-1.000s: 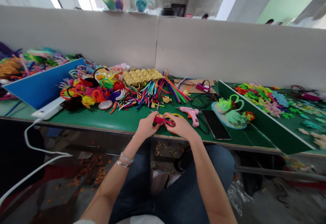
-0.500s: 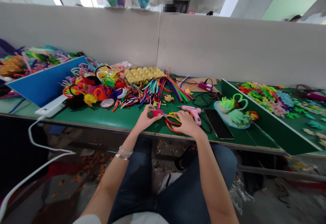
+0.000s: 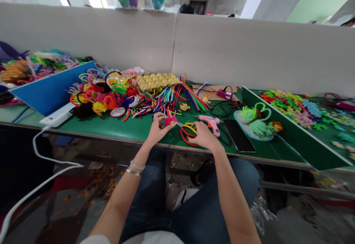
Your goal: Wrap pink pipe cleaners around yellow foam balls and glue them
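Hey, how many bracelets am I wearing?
2 in view, both on your left wrist: a pale beaded bracelet nearer the left hand, and a silver bracelet just behind it. Any under your sleeve would be hidden.

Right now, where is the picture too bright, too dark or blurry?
Head view: bright, washed-out patches at the upper left; deep shadow beneath the green table, whose top looks paler toward its left end; the pink piece in the left hand looks slightly soft, its fine detail hard to tell.
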The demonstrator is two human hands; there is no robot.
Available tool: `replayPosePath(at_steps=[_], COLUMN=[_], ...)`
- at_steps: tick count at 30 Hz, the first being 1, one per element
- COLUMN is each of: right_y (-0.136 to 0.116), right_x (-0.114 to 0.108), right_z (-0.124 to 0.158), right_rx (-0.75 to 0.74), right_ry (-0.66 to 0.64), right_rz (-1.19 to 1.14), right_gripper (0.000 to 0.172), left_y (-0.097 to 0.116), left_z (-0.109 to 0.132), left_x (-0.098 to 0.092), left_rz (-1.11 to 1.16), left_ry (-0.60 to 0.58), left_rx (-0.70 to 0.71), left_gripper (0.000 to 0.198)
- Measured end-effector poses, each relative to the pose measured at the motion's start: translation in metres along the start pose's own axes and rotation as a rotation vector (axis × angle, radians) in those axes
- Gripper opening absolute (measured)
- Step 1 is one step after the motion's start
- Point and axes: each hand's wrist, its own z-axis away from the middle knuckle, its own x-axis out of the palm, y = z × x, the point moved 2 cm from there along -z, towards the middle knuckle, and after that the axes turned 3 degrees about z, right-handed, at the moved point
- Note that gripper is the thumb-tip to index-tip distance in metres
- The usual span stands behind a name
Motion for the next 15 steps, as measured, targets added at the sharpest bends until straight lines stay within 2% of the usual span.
replayPosePath(at_steps=[5,8,12,15], right_y=[-0.008,-0.009,-0.003,0.006], right_x=[-0.002,-0.002,-0.007,-0.014], right_z=[0.000,0.001,0.004,0.007], right_rx=[0.041,0.076,0.076,0.082], right_ry=[-0.076,-0.124,-0.101,-0.025], right_rz=[-0.008,0.053,0.144,0.159], right_gripper=[0.047,0.045,0.034,0.024], left_y=[-0.003,-0.003,0.000,0.002], left_z=[-0.001,-0.001,-0.001,0.000], left_x=[-0.001,-0.003,-0.006,-0.008], left_rz=[-0.017,-0.054,-0.105,-0.121], left_ry=[0.020,0.098,0.237,0.325], left_rx=[0.023,0.053,0.099,0.131], left_gripper=[0.051,0.048,0.051,0.049])
